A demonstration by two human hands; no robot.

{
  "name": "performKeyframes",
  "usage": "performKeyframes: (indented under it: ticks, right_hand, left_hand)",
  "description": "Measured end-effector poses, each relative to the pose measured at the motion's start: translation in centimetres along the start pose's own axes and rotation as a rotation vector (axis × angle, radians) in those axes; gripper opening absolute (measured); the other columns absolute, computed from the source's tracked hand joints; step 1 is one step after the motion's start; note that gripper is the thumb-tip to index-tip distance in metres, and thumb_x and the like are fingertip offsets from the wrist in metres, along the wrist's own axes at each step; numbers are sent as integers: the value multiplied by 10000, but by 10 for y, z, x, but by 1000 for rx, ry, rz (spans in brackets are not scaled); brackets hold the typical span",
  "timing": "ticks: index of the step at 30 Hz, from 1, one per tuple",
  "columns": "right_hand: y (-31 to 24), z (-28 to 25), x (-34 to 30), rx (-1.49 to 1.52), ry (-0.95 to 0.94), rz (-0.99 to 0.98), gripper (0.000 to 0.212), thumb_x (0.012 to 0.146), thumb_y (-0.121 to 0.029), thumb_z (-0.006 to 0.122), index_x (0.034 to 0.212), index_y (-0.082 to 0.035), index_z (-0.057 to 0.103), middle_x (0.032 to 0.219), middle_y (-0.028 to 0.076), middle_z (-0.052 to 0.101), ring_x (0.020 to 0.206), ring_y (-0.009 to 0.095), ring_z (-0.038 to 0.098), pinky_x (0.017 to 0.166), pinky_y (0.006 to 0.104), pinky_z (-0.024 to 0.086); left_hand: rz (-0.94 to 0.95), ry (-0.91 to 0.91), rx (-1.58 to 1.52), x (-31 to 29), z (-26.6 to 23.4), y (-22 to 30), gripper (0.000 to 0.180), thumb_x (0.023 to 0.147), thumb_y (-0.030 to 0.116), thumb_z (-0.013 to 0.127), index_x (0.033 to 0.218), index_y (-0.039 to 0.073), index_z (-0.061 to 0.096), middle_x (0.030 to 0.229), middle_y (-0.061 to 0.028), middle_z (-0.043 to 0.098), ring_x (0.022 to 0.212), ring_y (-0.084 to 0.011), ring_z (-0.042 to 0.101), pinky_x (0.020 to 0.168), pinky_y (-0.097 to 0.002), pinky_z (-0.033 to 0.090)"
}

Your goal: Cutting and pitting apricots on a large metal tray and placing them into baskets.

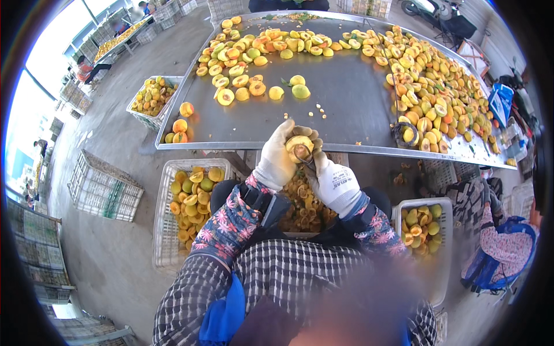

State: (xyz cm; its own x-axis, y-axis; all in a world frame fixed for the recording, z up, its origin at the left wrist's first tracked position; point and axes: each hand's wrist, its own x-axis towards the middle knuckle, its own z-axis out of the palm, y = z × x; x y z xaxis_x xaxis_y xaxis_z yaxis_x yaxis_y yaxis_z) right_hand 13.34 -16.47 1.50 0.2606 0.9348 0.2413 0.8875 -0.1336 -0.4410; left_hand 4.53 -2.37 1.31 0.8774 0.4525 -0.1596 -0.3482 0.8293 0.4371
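My left hand [277, 157], in a whitish glove stained yellow, is closed around a halved yellow peach [300, 149] with its cut face up and a brown hollow in the middle. My right hand [333, 183], in a white glove, is closed at the peach's lower right edge. A small dark tool [311, 165] shows between its fingers and touches the fruit; most of it is hidden by the glove. Both hands are just off the near edge of the metal table [248, 132]. Below them, a crate of brown-centred peach scraps [304, 202] stands between my knees.
Many peach halves [427, 92] are heaped on the table's right, with others along its far side. A few peaches [180, 126] sit at its left corner. Crates of peaches stand left [163, 230] and right [443, 254]. At right, a person in a pink patterned sleeve [508, 245] sits close.
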Motion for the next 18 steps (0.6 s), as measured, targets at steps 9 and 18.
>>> performKeyframes:
  ticks: [9, 18]
  right_hand:
    - [2, 5, 5, 146, 11, -24, 427, 903, -208, 557, 1226, 19, 394, 756, 236, 620, 681, 402, 618, 579, 471, 484]
    - [-10, 9, 4, 112, 105, 85, 321, 892, -219, 559, 1112, -9, 455, 766, 217, 635, 689, 384, 639, 596, 449, 508]
  left_hand:
    - [306, 274, 195, -6, 13, -17, 432, 956, 463, 494, 894, 36, 514, 937, -152, 602, 867, -313, 640, 780, -425, 549]
    - [447, 226, 89, -15, 25, -23, 437, 960, 456, 481, 928, 21, 496, 1028, -145, 571, 994, -309, 607, 873, -441, 536]
